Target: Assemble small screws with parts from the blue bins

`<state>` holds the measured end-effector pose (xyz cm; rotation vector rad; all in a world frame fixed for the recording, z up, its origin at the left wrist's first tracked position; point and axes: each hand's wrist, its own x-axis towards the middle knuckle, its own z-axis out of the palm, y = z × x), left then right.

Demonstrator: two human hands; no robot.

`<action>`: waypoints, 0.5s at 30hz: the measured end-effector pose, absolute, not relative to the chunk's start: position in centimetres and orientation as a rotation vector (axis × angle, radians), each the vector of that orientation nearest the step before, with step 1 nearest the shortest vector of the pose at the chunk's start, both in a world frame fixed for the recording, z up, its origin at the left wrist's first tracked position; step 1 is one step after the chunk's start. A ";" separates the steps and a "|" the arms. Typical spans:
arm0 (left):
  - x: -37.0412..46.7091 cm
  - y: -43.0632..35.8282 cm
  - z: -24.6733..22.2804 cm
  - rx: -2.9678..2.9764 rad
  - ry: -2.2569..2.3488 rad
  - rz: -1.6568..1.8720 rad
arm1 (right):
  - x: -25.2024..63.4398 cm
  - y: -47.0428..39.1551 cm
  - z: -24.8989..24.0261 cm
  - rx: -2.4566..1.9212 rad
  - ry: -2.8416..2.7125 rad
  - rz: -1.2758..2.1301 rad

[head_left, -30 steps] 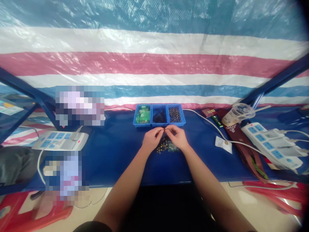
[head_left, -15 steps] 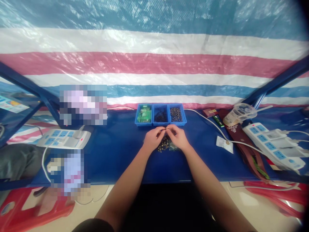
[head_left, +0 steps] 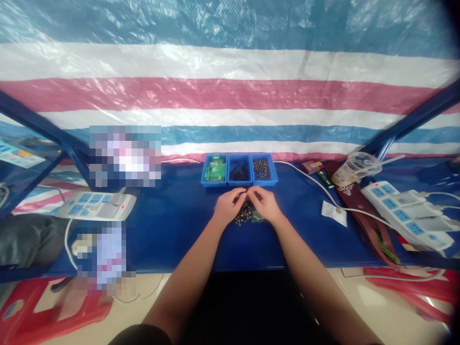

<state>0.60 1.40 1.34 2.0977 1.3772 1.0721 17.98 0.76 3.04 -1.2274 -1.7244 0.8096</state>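
Note:
My left hand and my right hand meet at the fingertips in front of the blue bins. Both are closed in a pinch, and whatever sits between the fingers is too small to make out. Under and between them lies a small pile of brass-coloured pieces, with clear pieces beside it near my right hand. Behind the hands stand three joined blue bins: the left bin holds green items, the middle one dark pieces, the right one small metallic parts.
On the right of the blue table are a plastic cup, a white packet, a brown bag, a cable and a power strip. Another power strip lies left. Red stools stand below.

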 end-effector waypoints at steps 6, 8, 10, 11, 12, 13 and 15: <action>0.6 1.3 1.5 2.093 1.362 1.069 | 17.9 0.7 2.9 -1.219 -1.687 0.816; 0.5 1.3 1.5 2.073 1.368 1.077 | 17.8 0.7 2.8 -1.209 -1.666 0.813; 0.5 1.3 1.5 2.056 1.379 1.071 | 17.8 0.8 2.7 -1.207 -1.662 0.816; 0.5 1.3 1.4 2.051 1.382 1.065 | 17.8 0.8 2.7 -1.208 -1.665 0.815; 0.5 1.3 1.4 2.049 1.381 1.059 | 17.8 0.8 2.7 -1.209 -1.668 0.812; 0.5 1.3 1.4 2.048 1.378 1.057 | 17.8 0.8 2.7 -1.208 -1.671 0.806; 0.5 1.3 1.4 2.042 1.375 1.069 | 17.9 0.8 2.6 -1.210 -1.674 0.796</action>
